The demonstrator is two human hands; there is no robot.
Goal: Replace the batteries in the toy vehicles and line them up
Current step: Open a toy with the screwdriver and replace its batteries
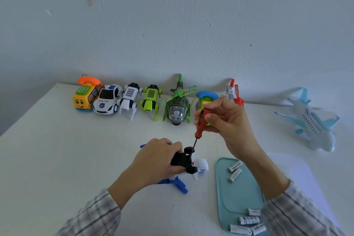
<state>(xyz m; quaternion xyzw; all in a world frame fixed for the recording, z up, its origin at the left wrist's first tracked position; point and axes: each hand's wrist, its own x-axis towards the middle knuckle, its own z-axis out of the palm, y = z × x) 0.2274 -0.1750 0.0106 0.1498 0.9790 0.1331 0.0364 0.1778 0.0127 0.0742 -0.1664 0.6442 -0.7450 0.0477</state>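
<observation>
Head view was the sole record we examined. Along the white wall, at the back of the white table, we noted a row of plastic toys, from the left: a yellow bus-shaped telephone toy with an orange handset, a white police car, a white robot dog, a lime-green robot dog and a green helicopter with a clear cockpit dome. Next in the row stood a second telephone toy with a blue handset, partly hidden by the right hand, and a red-and-white helicopter, of which only the rear portion showed.

Near the table's front centre, the left hand gripped a white-and-blue toy helicopter turned belly-up, its black underside and wheels facing upward and its blue rotor blades lying against the table. The right hand grasped the red handle of a small screwdriver, held nearly upright, with the tip down at the black underside; we could not tell whether it sat in a screw.

Right of the held toy lay a flat teal tray carrying white AA batteries, two at its far end and several at its near end. At far right, well apart from the row, stood a white-and-light-blue toy airliner.
</observation>
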